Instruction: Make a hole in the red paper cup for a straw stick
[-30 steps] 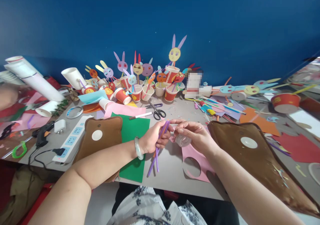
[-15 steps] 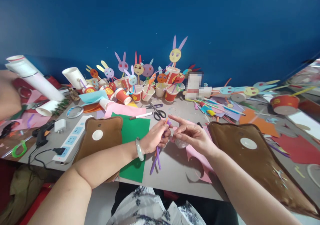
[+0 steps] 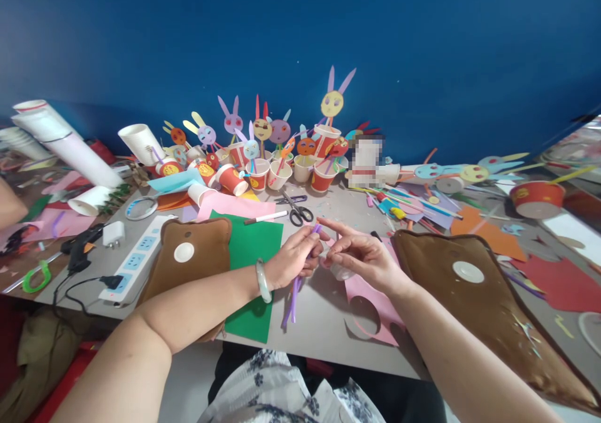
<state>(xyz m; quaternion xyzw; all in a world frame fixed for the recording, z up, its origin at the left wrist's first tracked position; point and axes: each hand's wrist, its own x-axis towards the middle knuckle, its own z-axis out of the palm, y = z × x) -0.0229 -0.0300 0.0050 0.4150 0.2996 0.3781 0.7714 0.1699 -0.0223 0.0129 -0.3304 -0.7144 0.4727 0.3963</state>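
Observation:
My left hand [image 3: 295,257] is closed around a bundle of purple straws [image 3: 292,298] whose lower ends hang toward the grey table [image 3: 319,323]. Close to its right, my right hand [image 3: 359,254] pinches a small pale thing against the straw tips, with the index finger stretched out; what it holds is too hidden to name. A pink paper sheet with a round hole [image 3: 370,304] lies under that hand. A green paper sheet [image 3: 251,248] lies under my left wrist, which wears a pale bangle [image 3: 261,280].
Paper cups with bunny faces on sticks [image 3: 282,154] crowd the back. Black scissors [image 3: 295,210] and a white marker [image 3: 265,217] lie in front of them. Brown pads [image 3: 188,257] [image 3: 469,285] flank my hands. A power strip [image 3: 136,257] and glue gun [image 3: 77,254] sit left. Another person's arm [image 3: 9,204] shows far left.
My right index finger has stretched out over the straw tips. The pink sheet has shifted slightly under my right hand. The other person's arm at far left has pulled back.

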